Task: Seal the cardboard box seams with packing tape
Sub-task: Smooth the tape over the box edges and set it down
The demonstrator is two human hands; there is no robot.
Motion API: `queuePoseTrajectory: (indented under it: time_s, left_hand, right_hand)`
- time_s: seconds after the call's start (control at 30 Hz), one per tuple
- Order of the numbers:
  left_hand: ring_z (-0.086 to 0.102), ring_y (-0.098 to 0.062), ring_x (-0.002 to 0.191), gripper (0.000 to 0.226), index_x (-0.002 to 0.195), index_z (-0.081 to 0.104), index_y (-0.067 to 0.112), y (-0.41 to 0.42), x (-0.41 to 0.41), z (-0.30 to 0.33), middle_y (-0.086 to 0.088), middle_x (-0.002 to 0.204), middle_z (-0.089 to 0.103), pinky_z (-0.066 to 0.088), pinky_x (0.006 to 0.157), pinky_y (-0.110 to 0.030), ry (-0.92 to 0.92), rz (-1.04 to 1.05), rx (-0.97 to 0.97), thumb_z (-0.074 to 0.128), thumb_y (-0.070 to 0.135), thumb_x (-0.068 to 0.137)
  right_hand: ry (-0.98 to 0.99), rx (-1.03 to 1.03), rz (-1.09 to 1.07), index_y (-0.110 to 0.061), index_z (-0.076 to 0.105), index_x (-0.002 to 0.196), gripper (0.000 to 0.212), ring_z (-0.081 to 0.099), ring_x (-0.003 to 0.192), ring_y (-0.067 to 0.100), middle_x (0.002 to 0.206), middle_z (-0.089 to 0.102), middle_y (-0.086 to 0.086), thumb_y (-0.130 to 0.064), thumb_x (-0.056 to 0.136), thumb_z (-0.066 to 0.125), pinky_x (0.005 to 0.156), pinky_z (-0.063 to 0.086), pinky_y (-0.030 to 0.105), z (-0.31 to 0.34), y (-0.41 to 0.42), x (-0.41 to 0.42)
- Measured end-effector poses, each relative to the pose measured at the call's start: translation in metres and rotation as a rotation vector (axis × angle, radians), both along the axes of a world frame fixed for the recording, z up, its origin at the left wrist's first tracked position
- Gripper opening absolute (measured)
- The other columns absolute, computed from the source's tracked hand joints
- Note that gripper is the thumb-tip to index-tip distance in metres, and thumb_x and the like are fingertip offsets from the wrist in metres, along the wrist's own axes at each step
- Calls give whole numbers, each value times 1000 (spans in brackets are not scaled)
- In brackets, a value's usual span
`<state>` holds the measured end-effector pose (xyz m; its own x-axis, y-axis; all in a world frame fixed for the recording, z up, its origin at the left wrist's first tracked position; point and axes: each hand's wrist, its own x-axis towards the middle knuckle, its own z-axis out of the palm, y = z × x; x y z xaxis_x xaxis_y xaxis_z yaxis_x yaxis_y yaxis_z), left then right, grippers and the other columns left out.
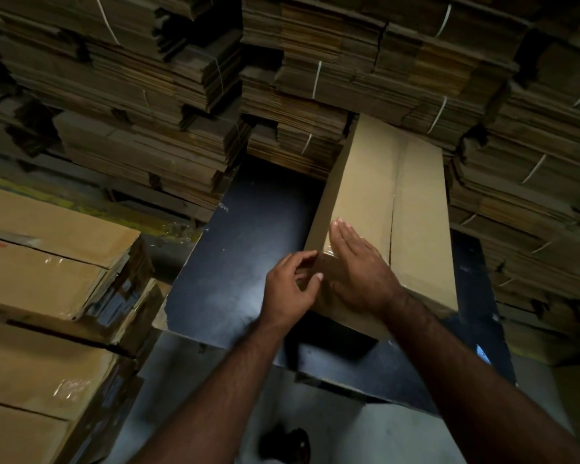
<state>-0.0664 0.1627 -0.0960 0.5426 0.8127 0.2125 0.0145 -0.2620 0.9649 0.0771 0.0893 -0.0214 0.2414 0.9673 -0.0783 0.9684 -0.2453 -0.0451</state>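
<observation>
Two bare forearms reach up from the bottom edge toward a long brown cardboard box (375, 202) lying on a dark, glossy black table (248, 236). The right hand (359, 266) lies flat on the box's near end, fingers straight and together, pressing over a strip of clear packing tape (329, 254). The left hand (290, 289) sits just left of it at the box's near corner, fingers loosely curled, fingertips touching the box's side. Left of the box stand taped brown cartons (47, 262); behind it rise strapped bundles of flattened cardboard (315, 78).
</observation>
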Motion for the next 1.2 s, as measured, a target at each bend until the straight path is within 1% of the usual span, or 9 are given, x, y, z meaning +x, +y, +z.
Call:
queuePoseTrajectory:
  time_s: [0.2, 0.33, 0.53, 0.63, 0.8, 0.93, 1.0, 1.07, 1.2]
  left_hand:
    - [64, -8, 72, 10, 82, 69, 15, 18, 9, 8, 5, 81, 68, 53, 65, -24, 74, 89, 277, 76, 22, 84]
    - [64, -14, 71, 9, 81, 69, 13, 24, 6, 10, 3, 79, 69, 52, 64, -32, 100, 47, 405, 72, 20, 87]
    - [60, -27, 70, 15, 82, 61, 13, 46, -2, 14, -7, 81, 60, 48, 59, -37, 219, 8, 770, 56, 22, 93]
    - [57, -31, 67, 9, 80, 56, 11, 41, 6, 16, -11, 78, 55, 46, 57, -41, 330, 15, 944, 64, 11, 85]
    - [54, -29, 63, 25, 76, 54, 11, 34, 18, 13, -10, 75, 54, 44, 52, -39, 287, 17, 873, 69, -5, 64]
    - [61, -32, 67, 19, 84, 62, 8, 33, 19, 10, -13, 81, 62, 51, 52, -41, 282, 7, 884, 62, -6, 71]
    - [70, -36, 87, 38, 113, 66, -2, 31, 17, -2, -21, 114, 68, 60, 68, -42, 347, -16, 879, 52, -5, 78]
    - [66, -37, 106, 66, 138, 50, -6, 21, 11, -17, -22, 145, 50, 57, 85, -42, 435, -104, 773, 55, -13, 73]
    - [55, -36, 126, 74, 148, 40, 3, 17, 5, -18, -11, 158, 33, 46, 105, -38, 458, -198, 459, 50, -5, 75]
  right_hand:
    - [4, 5, 9, -8, 4, 158, 89, -1, 152, 20, 165, -2, 9, -32, 88, 54, 120, 5, 32, 2, -1, 0]
    - [17, 21, 3, -7, 7, 158, 90, 3, 152, 21, 165, 3, 10, -37, 82, 46, 122, 11, 36, 1, -2, 1]
    - [-6, 18, 15, -8, 5, 158, 96, 2, 152, 21, 165, 0, 9, -26, 82, 62, 121, 6, 32, 0, -3, 1]
    - [-21, 24, 14, -8, 4, 158, 95, 1, 152, 21, 165, 0, 9, -27, 84, 60, 122, 7, 33, 0, -3, -1]
    - [-24, 24, 14, -7, 2, 157, 98, -2, 152, 20, 165, -3, 10, -28, 83, 61, 119, 1, 29, 1, -3, -2]
    - [-41, 11, 7, -8, 0, 157, 103, -3, 152, 20, 165, -4, 9, -30, 80, 64, 117, -3, 27, 1, -2, -2]
    - [-42, 10, 7, -8, 0, 157, 104, -2, 152, 20, 165, -3, 9, -31, 80, 65, 117, -3, 27, 1, -2, -3]
    - [-47, 5, 7, -7, 3, 157, 102, 1, 152, 21, 165, 1, 10, -31, 80, 64, 119, 1, 29, 1, -3, -4]
    - [-69, 18, -2, -7, 2, 157, 104, 1, 152, 21, 165, -1, 9, -36, 80, 65, 116, -4, 27, 1, -1, -5]
